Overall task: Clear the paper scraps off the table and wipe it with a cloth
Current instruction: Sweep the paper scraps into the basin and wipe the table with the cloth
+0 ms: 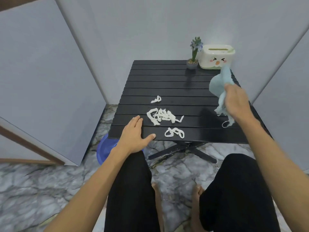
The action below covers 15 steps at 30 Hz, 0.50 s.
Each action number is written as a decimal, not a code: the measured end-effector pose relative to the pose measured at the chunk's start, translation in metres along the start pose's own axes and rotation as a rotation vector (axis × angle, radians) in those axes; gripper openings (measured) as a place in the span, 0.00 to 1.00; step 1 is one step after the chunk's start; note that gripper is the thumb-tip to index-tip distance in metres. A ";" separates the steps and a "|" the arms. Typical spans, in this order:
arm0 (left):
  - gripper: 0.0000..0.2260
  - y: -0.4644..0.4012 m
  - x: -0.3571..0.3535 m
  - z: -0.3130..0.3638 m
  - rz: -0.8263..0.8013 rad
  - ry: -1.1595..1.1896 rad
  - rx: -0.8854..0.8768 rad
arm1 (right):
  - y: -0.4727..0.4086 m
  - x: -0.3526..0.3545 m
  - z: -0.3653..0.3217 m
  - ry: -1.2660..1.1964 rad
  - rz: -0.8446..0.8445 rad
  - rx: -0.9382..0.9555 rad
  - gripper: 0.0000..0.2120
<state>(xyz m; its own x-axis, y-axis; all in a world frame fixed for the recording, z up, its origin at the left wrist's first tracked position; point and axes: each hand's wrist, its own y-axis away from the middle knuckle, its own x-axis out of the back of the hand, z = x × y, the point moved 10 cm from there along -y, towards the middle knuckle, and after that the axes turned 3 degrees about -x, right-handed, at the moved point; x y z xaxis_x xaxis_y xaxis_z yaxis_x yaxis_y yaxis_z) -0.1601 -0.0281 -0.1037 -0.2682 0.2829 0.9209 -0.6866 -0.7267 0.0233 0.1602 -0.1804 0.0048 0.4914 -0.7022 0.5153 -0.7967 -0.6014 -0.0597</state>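
Note:
White paper scraps lie on the black slatted table point(168, 84): a small one point(156, 99) farther back, a tangled pile point(163, 116) in the middle, and a looped strip point(174, 132) near the front edge. My left hand point(133, 134) rests flat on the table's front left edge, fingers apart, holding nothing, just left of the pile. Over the table's right side, my right hand point(236, 102) is raised and closed on a light blue cloth point(218, 86), which hangs and flares above the surface.
A small potted plant point(194, 56) and a white tissue box with a cartoon face point(216, 57) stand at the table's back right corner. A blue basin point(105, 149) sits on the marble floor under the table's front left corner. Walls close in on both sides.

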 end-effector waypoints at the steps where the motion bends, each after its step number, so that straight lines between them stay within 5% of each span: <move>1: 0.42 0.000 -0.001 -0.002 -0.001 -0.004 -0.008 | 0.006 -0.007 -0.001 0.069 -0.041 0.044 0.16; 6: 0.46 -0.010 0.002 -0.016 0.007 0.017 -0.038 | 0.034 -0.084 0.042 0.580 -0.363 0.229 0.29; 8: 0.46 -0.013 0.006 -0.028 0.042 0.008 -0.042 | 0.031 -0.098 0.068 0.804 -0.356 0.263 0.32; 15: 0.39 -0.012 0.015 -0.040 0.173 -0.083 -0.080 | 0.026 -0.106 0.080 0.872 -0.292 0.121 0.28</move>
<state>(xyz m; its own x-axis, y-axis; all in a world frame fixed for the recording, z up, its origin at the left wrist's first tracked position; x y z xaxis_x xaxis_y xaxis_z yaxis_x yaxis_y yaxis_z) -0.1828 0.0097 -0.1054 -0.3323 0.1030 0.9375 -0.6878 -0.7066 -0.1661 0.1153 -0.1522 -0.1200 0.1892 -0.0106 0.9819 -0.6167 -0.7794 0.1104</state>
